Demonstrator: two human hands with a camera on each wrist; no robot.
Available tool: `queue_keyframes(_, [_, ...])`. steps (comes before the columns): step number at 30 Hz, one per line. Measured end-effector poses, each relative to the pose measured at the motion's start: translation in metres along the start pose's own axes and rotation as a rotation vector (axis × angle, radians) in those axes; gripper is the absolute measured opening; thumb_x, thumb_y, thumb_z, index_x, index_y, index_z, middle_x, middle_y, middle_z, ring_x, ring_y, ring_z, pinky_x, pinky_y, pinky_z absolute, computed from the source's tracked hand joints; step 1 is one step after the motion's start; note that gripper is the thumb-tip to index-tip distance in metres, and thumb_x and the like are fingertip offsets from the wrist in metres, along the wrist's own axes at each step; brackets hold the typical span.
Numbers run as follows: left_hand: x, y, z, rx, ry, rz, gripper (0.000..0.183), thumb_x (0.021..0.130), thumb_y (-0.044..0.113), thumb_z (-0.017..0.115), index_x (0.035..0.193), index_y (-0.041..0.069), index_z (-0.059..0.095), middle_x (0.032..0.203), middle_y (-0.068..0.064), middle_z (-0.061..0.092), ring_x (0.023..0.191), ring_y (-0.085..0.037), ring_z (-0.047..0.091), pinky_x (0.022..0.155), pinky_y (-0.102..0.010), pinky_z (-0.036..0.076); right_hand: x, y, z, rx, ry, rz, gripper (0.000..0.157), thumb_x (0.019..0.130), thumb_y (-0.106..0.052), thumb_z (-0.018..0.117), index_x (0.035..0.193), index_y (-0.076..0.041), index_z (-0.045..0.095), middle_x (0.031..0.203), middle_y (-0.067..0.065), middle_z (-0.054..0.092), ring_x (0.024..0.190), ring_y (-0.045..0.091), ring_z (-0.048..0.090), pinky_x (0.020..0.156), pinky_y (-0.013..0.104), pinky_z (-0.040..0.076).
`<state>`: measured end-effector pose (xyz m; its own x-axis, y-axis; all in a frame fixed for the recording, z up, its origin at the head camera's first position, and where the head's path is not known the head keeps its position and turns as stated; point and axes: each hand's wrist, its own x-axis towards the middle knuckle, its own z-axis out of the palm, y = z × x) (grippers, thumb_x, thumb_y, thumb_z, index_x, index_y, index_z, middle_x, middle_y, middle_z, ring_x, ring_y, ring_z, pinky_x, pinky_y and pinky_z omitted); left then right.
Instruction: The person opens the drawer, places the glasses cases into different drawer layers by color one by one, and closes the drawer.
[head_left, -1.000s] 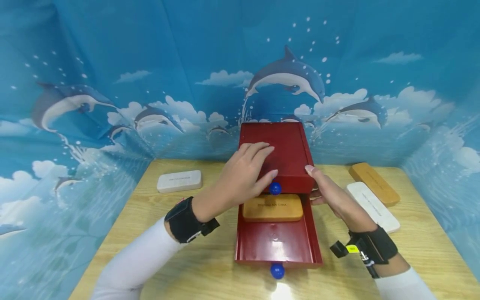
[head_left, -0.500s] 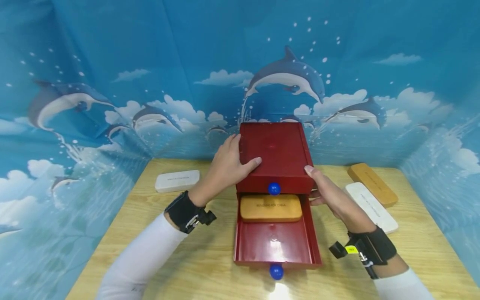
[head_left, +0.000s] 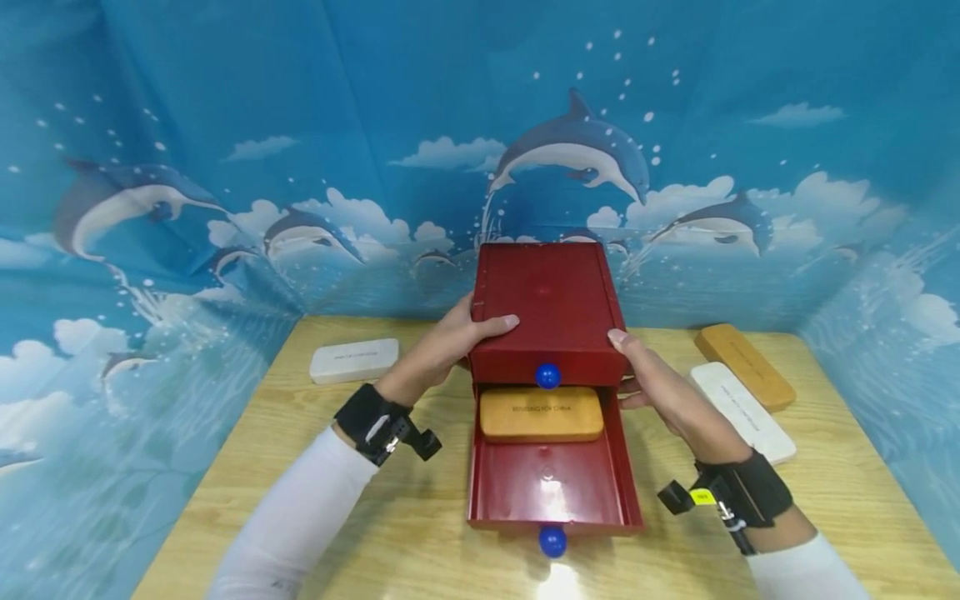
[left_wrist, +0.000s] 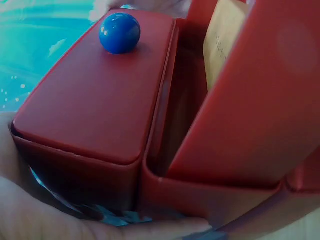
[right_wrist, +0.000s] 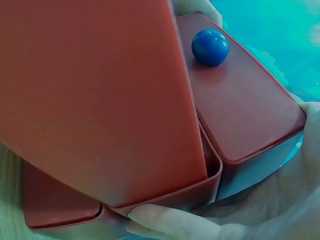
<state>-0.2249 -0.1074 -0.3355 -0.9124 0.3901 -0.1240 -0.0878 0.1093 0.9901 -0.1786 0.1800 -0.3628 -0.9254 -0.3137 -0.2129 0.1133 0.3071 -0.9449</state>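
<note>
A red drawer cabinet [head_left: 551,296] stands upright in the middle, its top drawer closed with a blue knob [head_left: 548,376]. Below that, a drawer [head_left: 551,487] is pulled out toward me. At the back of it lies a yellow case [head_left: 542,414] with dark lettering. My left hand [head_left: 441,343] grips the cabinet's left side, thumb over the top and fingers along the wall [left_wrist: 200,200]. On the right side my right hand [head_left: 667,387] holds it likewise, thumb at the top front corner; its fingers [right_wrist: 175,222] lie along the side wall.
A white case [head_left: 355,361] lies at the left of the wooden table [head_left: 397,533]. To the right are another white case [head_left: 742,412] and a yellow-brown case [head_left: 746,367]. A dolphin-printed cloth [head_left: 420,100] hangs right behind the cabinet.
My left hand has moved off the top front of the cabinet, leftward and down onto its left side, taking hold there. The right hand, cabinet and pulled-out drawer stay about where they were.
</note>
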Motion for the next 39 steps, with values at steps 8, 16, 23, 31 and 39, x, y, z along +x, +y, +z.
queue_keyframes(8, [0.002,-0.002,-0.002,-0.039,-0.026,-0.132,0.080,0.083,0.047,0.069,0.144,0.036,0.019,0.119,-0.016,0.055,0.086,-0.035,0.066,0.065,-0.059,0.052,0.001,0.001,-0.001,0.016,0.005,0.003,0.078,0.096,-0.062,0.028,0.142,0.002,0.027,0.129,0.033,0.045,0.099,0.038,0.060,0.076,0.044,0.054])
queue_keyframes(16, [0.002,-0.003,-0.005,-0.032,-0.021,-0.120,0.077,0.085,0.049,0.066,0.144,0.033,0.020,0.116,-0.016,0.058,0.085,-0.036,0.066,0.062,-0.055,0.053,0.004,0.001,0.001,0.030,0.004,0.016,0.081,0.095,-0.064,0.028,0.142,0.002,0.030,0.129,0.032,0.047,0.100,0.036,0.060,0.076,0.044,0.054])
queue_keyframes(23, [0.004,-0.003,-0.005,-0.040,-0.020,-0.098,0.075,0.085,0.048,0.066,0.144,0.032,0.021,0.118,-0.016,0.057,0.085,-0.036,0.066,0.063,-0.053,0.054,0.002,-0.002,-0.004,0.019,-0.014,0.008,0.081,0.096,-0.065,0.025,0.142,0.002,0.029,0.128,0.033,0.048,0.102,0.037,0.060,0.078,0.046,0.053])
queue_keyframes(31, [0.004,-0.003,-0.002,-0.050,-0.013,-0.089,0.075,0.085,0.049,0.065,0.143,0.034,0.021,0.119,-0.016,0.056,0.086,-0.035,0.066,0.064,-0.054,0.054,-0.007,-0.003,-0.019,-0.111,-0.072,-0.076,0.071,0.100,-0.059,0.020,0.147,-0.006,0.029,0.144,0.025,0.036,0.125,0.042,0.041,0.098,0.057,0.038])
queue_keyframes(39, [0.003,-0.005,0.000,-0.044,0.001,-0.103,0.077,0.085,0.049,0.066,0.144,0.033,0.020,0.119,-0.016,0.056,0.085,-0.035,0.066,0.063,-0.055,0.054,-0.011,0.000,-0.035,-0.456,0.080,-0.054,0.079,0.098,-0.063,0.020,0.151,-0.005,0.011,0.153,0.025,0.016,0.135,0.046,0.019,0.103,0.066,0.022])
